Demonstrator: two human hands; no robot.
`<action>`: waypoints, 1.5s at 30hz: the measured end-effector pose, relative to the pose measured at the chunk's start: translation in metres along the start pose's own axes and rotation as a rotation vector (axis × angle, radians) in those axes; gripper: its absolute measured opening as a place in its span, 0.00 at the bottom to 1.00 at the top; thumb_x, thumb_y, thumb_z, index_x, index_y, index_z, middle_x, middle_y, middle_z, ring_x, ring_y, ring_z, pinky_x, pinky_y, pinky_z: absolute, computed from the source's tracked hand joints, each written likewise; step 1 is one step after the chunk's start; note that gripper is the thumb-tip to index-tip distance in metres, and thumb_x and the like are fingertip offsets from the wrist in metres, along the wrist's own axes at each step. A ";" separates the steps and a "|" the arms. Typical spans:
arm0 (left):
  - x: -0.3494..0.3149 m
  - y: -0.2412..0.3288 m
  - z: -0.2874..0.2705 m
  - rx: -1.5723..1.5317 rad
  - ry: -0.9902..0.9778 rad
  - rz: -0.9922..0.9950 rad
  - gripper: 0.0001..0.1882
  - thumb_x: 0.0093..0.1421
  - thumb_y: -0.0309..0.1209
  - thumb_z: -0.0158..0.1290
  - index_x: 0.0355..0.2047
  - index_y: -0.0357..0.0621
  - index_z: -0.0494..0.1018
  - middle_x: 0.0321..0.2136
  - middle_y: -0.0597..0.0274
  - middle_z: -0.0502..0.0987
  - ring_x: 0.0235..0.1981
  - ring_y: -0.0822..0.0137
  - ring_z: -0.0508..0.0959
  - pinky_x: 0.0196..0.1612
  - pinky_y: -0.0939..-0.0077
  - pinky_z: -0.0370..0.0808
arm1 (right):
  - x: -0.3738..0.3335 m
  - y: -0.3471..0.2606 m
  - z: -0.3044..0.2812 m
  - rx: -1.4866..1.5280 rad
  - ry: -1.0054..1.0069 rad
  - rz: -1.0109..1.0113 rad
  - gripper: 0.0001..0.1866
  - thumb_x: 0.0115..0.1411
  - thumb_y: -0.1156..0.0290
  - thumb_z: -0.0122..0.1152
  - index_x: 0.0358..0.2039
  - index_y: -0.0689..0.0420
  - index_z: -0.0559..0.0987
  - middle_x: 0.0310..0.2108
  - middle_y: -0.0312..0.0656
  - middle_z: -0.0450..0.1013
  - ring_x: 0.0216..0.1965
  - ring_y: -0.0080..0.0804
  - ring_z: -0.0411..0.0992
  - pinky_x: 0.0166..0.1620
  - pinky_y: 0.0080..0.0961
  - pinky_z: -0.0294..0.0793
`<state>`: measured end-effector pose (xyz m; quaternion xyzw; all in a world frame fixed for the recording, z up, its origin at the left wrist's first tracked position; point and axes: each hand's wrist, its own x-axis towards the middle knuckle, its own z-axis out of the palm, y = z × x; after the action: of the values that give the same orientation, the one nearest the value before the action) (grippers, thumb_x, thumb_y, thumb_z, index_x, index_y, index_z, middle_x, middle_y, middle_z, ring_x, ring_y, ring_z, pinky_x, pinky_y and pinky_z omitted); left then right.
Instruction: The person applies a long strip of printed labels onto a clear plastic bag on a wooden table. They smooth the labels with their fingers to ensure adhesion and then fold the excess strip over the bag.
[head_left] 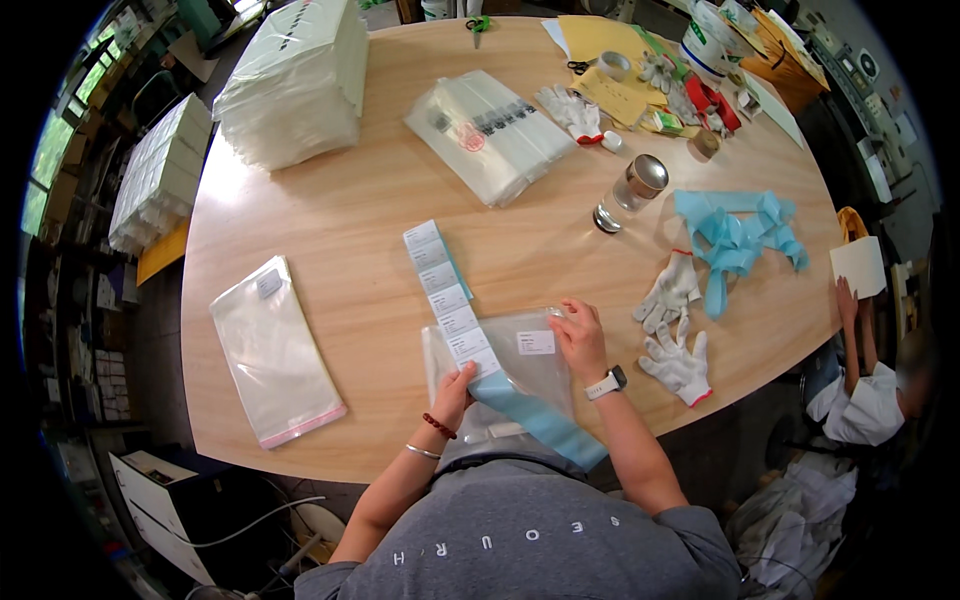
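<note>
My left hand (455,398) grips a strip of white printed labels on blue backing (457,319). The strip runs up the table, and its bare blue tail (540,418) trails across to my right forearm. Under it lies a clear plastic bag (510,325) with one white label (536,343) near its upper right corner. Beside that label, my right hand (583,342) pinches the bag's corner, its fingertips together. A stack of clear bags (275,355) with a label on top lies to the left.
Farther back are a bag bundle (490,135), a tall bag stack (300,90) and scissors (478,28). A lidded glass bottle (630,193), crumpled blue backing (735,235) and white gloves (677,360) are on the right. Another person's hands (847,302) hold a white sheet at the right edge.
</note>
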<state>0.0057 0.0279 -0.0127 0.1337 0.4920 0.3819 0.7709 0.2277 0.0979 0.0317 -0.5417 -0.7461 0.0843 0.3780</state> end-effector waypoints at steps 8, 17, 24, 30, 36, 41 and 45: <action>-0.018 0.019 0.011 -0.192 -0.187 0.189 0.12 0.58 0.34 0.47 0.40 0.40 0.69 0.36 0.65 0.73 0.36 0.74 0.73 0.39 0.79 0.70 | -0.023 -0.034 -0.003 0.497 -0.391 0.337 0.06 0.50 0.72 0.57 0.21 0.61 0.73 0.22 0.41 0.69 0.26 0.34 0.68 0.32 0.27 0.67; -0.006 0.007 0.008 0.259 -0.208 0.065 0.12 0.58 0.35 0.47 0.39 0.42 0.70 0.35 0.68 0.74 0.34 0.77 0.72 0.36 0.82 0.68 | -0.043 -0.042 0.022 0.792 -0.448 0.555 0.08 0.51 0.73 0.57 0.29 0.61 0.69 0.20 0.38 0.68 0.25 0.24 0.68 0.31 0.21 0.68; 0.004 0.001 0.006 0.074 -0.081 0.018 0.16 0.59 0.37 0.45 0.40 0.38 0.68 0.36 0.64 0.73 0.36 0.74 0.73 0.38 0.79 0.69 | -0.040 -0.046 0.011 0.418 -0.412 0.134 0.08 0.46 0.76 0.59 0.29 0.59 0.75 0.26 0.43 0.72 0.29 0.37 0.70 0.34 0.28 0.69; 0.003 0.000 0.010 -0.199 0.006 0.059 0.16 0.58 0.38 0.46 0.39 0.39 0.69 0.36 0.63 0.73 0.37 0.71 0.73 0.40 0.76 0.70 | -0.050 -0.060 -0.003 0.378 -0.345 -0.037 0.07 0.46 0.76 0.58 0.28 0.60 0.75 0.40 0.45 0.68 0.36 0.37 0.68 0.39 0.29 0.68; -0.001 0.003 0.007 -0.106 -0.012 0.016 0.16 0.58 0.37 0.45 0.41 0.37 0.67 0.36 0.62 0.73 0.36 0.71 0.73 0.38 0.77 0.70 | -0.042 -0.058 0.001 0.496 -0.379 0.271 0.09 0.46 0.75 0.58 0.30 0.59 0.75 0.41 0.45 0.67 0.36 0.38 0.68 0.38 0.27 0.68; 0.003 -0.001 0.006 -0.038 -0.025 0.002 0.16 0.58 0.36 0.46 0.41 0.37 0.67 0.36 0.62 0.73 0.35 0.71 0.74 0.39 0.77 0.70 | -0.047 -0.047 0.013 0.452 -0.450 0.114 0.09 0.44 0.76 0.59 0.30 0.56 0.77 0.37 0.41 0.69 0.35 0.35 0.68 0.39 0.28 0.67; 0.003 0.005 0.012 -0.198 0.022 0.026 0.16 0.58 0.35 0.45 0.41 0.36 0.67 0.37 0.61 0.73 0.37 0.70 0.73 0.41 0.76 0.70 | -0.038 -0.077 -0.023 0.283 -0.276 -0.212 0.07 0.43 0.77 0.58 0.26 0.54 0.77 0.32 0.35 0.72 0.34 0.34 0.69 0.44 0.36 0.64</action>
<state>0.0148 0.0351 -0.0057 0.0590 0.4586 0.4404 0.7696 0.1903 0.0277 0.0708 -0.3853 -0.8242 0.2212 0.3511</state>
